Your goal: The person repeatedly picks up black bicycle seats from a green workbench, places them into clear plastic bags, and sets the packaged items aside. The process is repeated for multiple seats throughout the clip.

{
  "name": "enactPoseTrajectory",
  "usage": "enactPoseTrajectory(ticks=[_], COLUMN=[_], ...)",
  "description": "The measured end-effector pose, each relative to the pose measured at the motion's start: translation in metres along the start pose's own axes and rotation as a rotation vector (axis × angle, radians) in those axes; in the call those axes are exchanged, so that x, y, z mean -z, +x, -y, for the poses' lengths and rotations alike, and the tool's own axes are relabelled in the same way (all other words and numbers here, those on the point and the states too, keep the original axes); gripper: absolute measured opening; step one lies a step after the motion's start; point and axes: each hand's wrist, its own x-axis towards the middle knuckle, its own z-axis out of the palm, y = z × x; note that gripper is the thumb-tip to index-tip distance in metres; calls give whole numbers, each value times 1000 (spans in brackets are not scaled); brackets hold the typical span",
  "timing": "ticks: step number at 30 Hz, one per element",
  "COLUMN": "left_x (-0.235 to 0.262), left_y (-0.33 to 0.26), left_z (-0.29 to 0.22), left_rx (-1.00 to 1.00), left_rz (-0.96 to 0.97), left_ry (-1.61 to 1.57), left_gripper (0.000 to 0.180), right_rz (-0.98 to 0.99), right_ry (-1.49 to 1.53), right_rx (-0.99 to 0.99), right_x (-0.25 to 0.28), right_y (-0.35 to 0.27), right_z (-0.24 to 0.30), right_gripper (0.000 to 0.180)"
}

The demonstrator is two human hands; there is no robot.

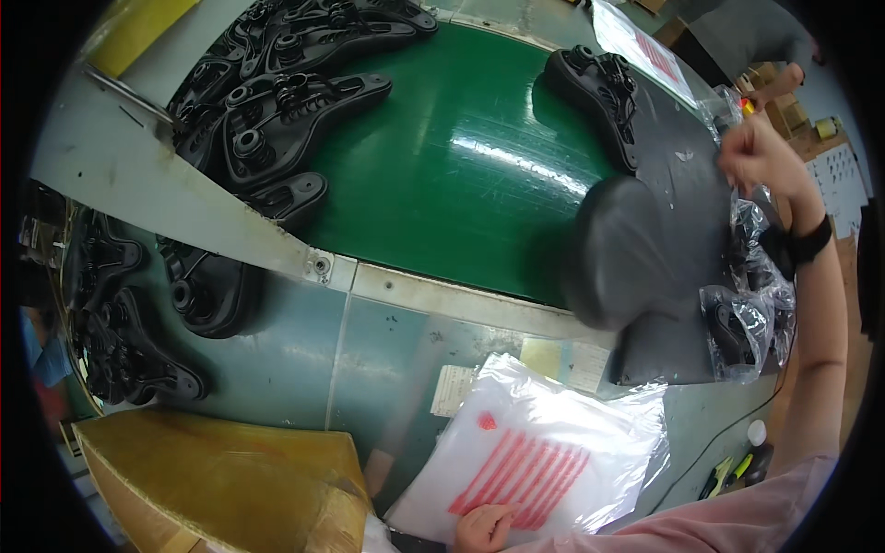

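Your right hand (pixel 758 152) is raised at the far right, fingers pinched on the edge of a clear plastic bag (pixel 749 313) that hangs down along your forearm with some dark parts inside. Your left hand (pixel 484 528) is low at the bottom edge, its fingers resting on a stack of flat clear bags with red stripes (pixel 539 456) that lies on the tabletop (pixel 277 355); whether it grips one or only presses, I cannot tell. Between both hands lies the large black seat part (pixel 645 249), half on the green conveyor belt (pixel 461 157) and half over its metal edge, a little blurred. This part looks stiff and rather heavy, with a smooth curved top that I think can slip, so it is better to take it by the rim, not by the surface. The bags look thin, light and slippery, and they probably cling together; take one at the open edge or a corner. More black plastic frames (pixel 277 111) are piled at the far left of the belt, and a cardboard box (pixel 221 479) stands near your left hand.
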Motion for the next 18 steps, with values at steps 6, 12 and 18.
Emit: enactPoseTrajectory(ticks=[6, 12, 18], left_x=[3, 5, 1], left_y=[-2, -14, -16], left_z=[11, 23, 27], left_rx=[-49, 146, 134], left_rz=[21, 208, 203], left_ry=[-10, -89, -97], left_gripper=[11, 13, 12], right_rz=[-63, -139, -512], right_ry=[-413, -370, -533], right_rx=[860, 354, 813], right_x=[-111, -239, -218], right_y=[185, 292, 294], right_z=[118, 223, 219], right_gripper=[57, 78, 54])
